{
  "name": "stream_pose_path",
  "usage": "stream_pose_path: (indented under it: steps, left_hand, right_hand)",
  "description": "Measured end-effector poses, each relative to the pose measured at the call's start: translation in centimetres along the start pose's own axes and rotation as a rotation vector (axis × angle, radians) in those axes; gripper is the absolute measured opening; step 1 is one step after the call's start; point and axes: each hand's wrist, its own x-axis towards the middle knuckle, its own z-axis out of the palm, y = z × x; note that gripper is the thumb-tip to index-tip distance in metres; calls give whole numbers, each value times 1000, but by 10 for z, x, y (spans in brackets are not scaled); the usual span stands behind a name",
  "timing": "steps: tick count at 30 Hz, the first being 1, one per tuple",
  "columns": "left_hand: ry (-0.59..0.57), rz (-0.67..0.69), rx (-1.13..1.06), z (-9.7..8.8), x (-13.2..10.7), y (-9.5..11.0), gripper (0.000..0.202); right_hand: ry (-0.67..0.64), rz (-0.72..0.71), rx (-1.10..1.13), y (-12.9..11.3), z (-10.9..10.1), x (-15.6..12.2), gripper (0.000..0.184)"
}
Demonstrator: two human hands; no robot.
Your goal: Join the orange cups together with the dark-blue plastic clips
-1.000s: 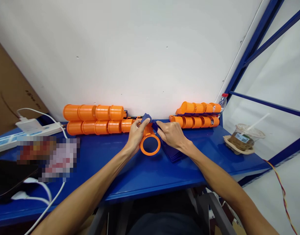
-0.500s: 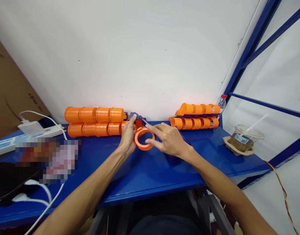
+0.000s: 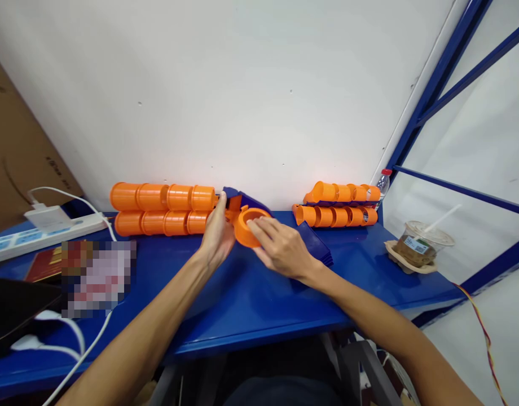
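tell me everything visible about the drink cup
The drink cup is clear and looks plastic, with brown contents. A see-through lid covers it; a pale straw slants up rightward from it. A white label with a dark code faces out. It stands in a beige holder on the blue table; nothing else appears to touch it.
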Motion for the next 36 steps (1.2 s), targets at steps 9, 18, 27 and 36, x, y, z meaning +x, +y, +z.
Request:
stream_pose_path:
  steps: [9, 18, 27, 36]
  left_hand:
    - [-79, -177, 31, 5, 2, 5, 48]
    - [-124, -269, 104, 3, 4, -12, 50]
    - [-108, -146, 198, -4, 4, -15, 33]
    - [-9, -48, 205, 0, 1, -12, 25]
  right_hand:
    - [-69, 653, 259, 52, -44, 45, 50]
    - [-415, 897, 271, 108, -1, 57, 24]
    - [-538, 849, -93, 116, 20, 43, 46]
    - [-646, 790, -193, 110, 11, 42, 55]
